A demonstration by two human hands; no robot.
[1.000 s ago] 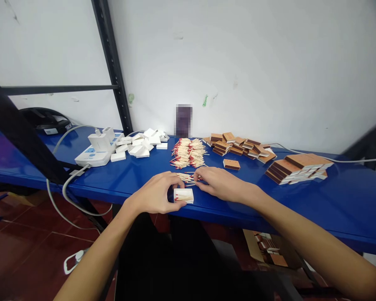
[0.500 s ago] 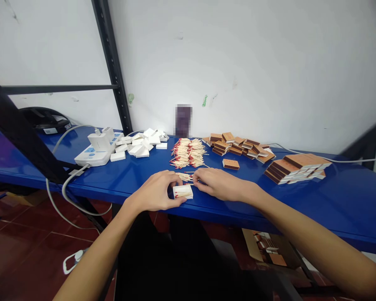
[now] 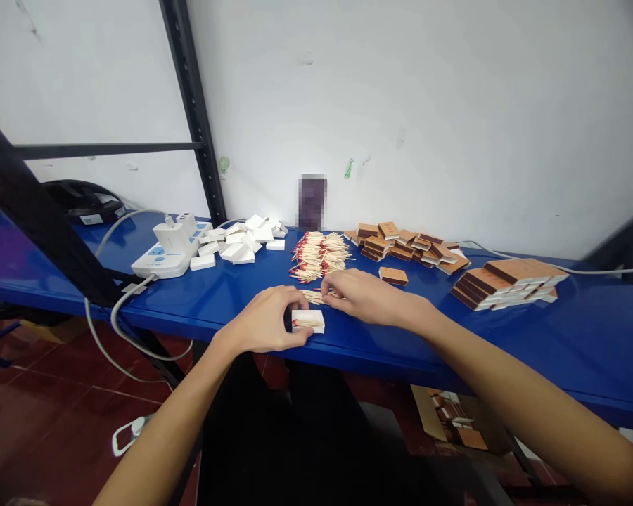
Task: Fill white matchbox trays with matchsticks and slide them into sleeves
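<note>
My left hand (image 3: 268,320) grips a small white matchbox tray (image 3: 317,325) at its left end, thumb in front and fingers behind. A few red-tipped matches lie inside the tray, which rests on the blue table near its front edge. Just behind it is a small group of loose matches (image 3: 310,296). Over the right end of that group, my right hand (image 3: 361,296) has its fingers pinched on matches; how many is hidden. A larger heap of matches (image 3: 321,254) lies farther back, with red heads along its left side and middle.
White trays (image 3: 243,239) are heaped at the back left beside a power strip (image 3: 163,261). Brown matchbox sleeves (image 3: 401,242) lie piled back right, one sleeve (image 3: 393,275) apart. Stacked matchboxes (image 3: 506,282) stand farther right. A carton (image 3: 427,414) sits below the table (image 3: 574,337).
My right hand has moved slightly back, away from the tray and onto the small group of matches. My left hand keeps its grip on the tray. The view has shifted slightly.
</note>
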